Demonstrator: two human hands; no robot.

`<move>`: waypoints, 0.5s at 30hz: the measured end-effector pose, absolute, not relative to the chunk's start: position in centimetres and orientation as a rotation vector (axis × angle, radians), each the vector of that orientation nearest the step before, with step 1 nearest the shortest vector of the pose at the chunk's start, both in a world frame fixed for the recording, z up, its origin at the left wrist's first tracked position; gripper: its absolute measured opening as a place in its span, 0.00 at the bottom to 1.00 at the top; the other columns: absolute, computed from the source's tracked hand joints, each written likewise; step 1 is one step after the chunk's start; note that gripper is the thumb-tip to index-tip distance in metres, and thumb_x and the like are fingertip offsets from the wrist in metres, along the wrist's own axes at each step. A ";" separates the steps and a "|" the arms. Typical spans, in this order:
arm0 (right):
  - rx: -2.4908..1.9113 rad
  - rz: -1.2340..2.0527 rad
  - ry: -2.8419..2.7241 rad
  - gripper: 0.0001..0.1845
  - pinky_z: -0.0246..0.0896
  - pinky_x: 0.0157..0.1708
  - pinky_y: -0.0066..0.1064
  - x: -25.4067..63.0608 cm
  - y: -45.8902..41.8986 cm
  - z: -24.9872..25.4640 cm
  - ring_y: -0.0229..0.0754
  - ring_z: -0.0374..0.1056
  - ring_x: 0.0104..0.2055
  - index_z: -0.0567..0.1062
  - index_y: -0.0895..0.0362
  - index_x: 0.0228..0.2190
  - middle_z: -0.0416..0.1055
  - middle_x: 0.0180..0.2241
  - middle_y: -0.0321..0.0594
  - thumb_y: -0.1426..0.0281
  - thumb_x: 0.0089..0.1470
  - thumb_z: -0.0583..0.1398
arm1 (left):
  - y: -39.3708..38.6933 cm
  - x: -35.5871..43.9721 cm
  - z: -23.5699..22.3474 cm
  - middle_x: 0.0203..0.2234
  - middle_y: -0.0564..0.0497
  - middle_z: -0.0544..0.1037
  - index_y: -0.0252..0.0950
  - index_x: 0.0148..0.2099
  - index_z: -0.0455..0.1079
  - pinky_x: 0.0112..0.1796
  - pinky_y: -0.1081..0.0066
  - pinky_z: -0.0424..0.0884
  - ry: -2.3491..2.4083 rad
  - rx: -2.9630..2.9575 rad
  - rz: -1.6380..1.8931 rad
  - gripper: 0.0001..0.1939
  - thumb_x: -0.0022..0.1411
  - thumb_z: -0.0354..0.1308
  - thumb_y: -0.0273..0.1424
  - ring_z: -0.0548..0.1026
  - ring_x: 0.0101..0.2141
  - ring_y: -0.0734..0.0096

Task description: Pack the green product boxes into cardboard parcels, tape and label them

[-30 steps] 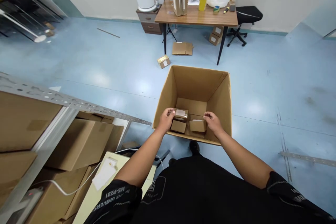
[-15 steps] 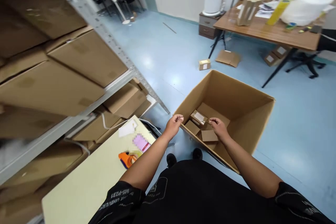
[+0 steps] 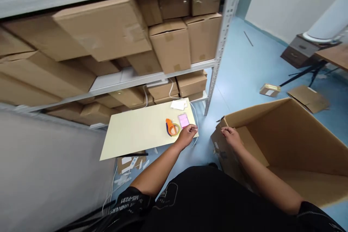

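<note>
My left hand (image 3: 187,135) hovers by the right end of a pale yellow table (image 3: 130,130), its fingers curled in with nothing visible between them. Next to it on the table are an orange tape dispenser (image 3: 171,127) and a pink pad (image 3: 183,120). White paper (image 3: 178,104) lies behind these. My right hand (image 3: 232,137) is above the near left rim of a large open cardboard box (image 3: 293,141); its fingers are drawn together and no object shows in them. Whether this hand touches the rim, I cannot tell.
A metal shelving rack (image 3: 152,76) full of cardboard cartons (image 3: 172,45) rises behind the table. On the blue floor beyond the large box lie a small carton (image 3: 270,90) and flattened cardboard (image 3: 310,98). Paper scraps (image 3: 127,168) lie below the table, and a white cable (image 3: 195,116) hangs at its end.
My view has swung left towards the rack and the table. Both hands have shifted left relative to the large box, and the small cartons inside it are out of sight.
</note>
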State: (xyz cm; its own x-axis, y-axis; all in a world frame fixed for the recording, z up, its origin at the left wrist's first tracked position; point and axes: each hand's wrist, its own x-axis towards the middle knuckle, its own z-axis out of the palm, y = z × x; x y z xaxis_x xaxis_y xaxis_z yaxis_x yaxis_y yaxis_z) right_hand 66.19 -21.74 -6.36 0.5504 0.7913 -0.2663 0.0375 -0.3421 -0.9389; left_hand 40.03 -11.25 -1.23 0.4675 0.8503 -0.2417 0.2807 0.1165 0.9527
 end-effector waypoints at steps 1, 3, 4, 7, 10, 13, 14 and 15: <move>-1.749 0.936 -0.717 0.18 0.65 0.36 0.38 64.6 -21.2 -6.5 0.49 0.71 0.34 0.80 0.54 0.32 0.78 0.30 0.41 0.54 0.44 0.65 | -11.4 37.9 -1.3 0.40 0.46 0.81 0.38 0.46 0.77 0.45 0.63 0.73 1.087 1.415 0.584 0.14 0.62 0.61 0.40 0.78 0.42 0.63; -1.738 0.976 -0.765 0.19 0.65 0.36 0.38 61.1 -20.3 -6.8 0.48 0.71 0.33 0.80 0.54 0.33 0.78 0.29 0.40 0.53 0.45 0.65 | -11.8 33.5 -1.6 0.40 0.46 0.81 0.38 0.45 0.77 0.44 0.63 0.73 1.141 1.367 0.619 0.14 0.62 0.62 0.40 0.78 0.41 0.63; -1.734 0.997 -0.785 0.20 0.66 0.37 0.38 59.2 -19.9 -7.0 0.47 0.71 0.33 0.80 0.54 0.34 0.78 0.29 0.40 0.53 0.45 0.65 | -12.1 31.3 -1.7 0.40 0.47 0.81 0.38 0.45 0.77 0.44 0.63 0.74 1.169 1.344 0.633 0.14 0.61 0.62 0.40 0.78 0.41 0.63; -1.718 1.060 -0.839 0.20 0.68 0.38 0.39 53.6 -19.2 -7.6 0.47 0.72 0.34 0.80 0.54 0.35 0.78 0.29 0.39 0.52 0.46 0.65 | -12.9 24.5 -2.2 0.38 0.48 0.81 0.38 0.45 0.77 0.43 0.63 0.74 1.236 1.279 0.672 0.14 0.61 0.62 0.40 0.78 0.40 0.63; -1.685 1.099 -0.872 0.20 0.69 0.39 0.40 48.4 -18.4 -7.9 0.48 0.73 0.34 0.80 0.54 0.35 0.78 0.30 0.38 0.52 0.46 0.65 | -13.4 17.9 -2.5 0.38 0.48 0.81 0.38 0.45 0.77 0.42 0.64 0.74 1.283 1.248 0.734 0.15 0.60 0.62 0.40 0.78 0.39 0.63; -1.633 1.134 -0.856 0.19 0.70 0.41 0.41 43.6 -17.5 -7.6 0.49 0.75 0.36 0.79 0.53 0.35 0.79 0.31 0.39 0.54 0.45 0.66 | -13.7 11.8 -2.6 0.38 0.47 0.80 0.38 0.45 0.76 0.41 0.64 0.73 1.341 1.219 0.812 0.16 0.58 0.63 0.41 0.78 0.39 0.63; -1.621 1.140 -0.847 0.18 0.70 0.41 0.41 42.1 -17.1 -7.3 0.49 0.75 0.36 0.79 0.53 0.34 0.79 0.31 0.39 0.54 0.45 0.67 | -13.8 10.0 -2.5 0.38 0.47 0.80 0.38 0.46 0.76 0.41 0.64 0.73 1.364 1.204 0.839 0.16 0.58 0.63 0.41 0.78 0.39 0.63; -1.613 1.147 -0.843 0.18 0.70 0.42 0.41 40.7 -16.7 -7.0 0.49 0.76 0.37 0.79 0.53 0.35 0.79 0.32 0.39 0.54 0.45 0.67 | -13.8 8.2 -2.4 0.38 0.47 0.80 0.38 0.46 0.76 0.41 0.64 0.73 1.391 1.184 0.865 0.17 0.58 0.63 0.41 0.78 0.39 0.62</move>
State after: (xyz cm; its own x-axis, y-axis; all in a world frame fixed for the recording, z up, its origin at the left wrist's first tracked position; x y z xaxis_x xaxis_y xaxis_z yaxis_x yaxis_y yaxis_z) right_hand 40.65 -16.71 -7.03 0.3221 0.9010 -0.2907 0.0093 -0.3101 -0.9507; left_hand 8.21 -13.82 -2.39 0.0573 0.9639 -0.2598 0.1928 0.2447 0.9502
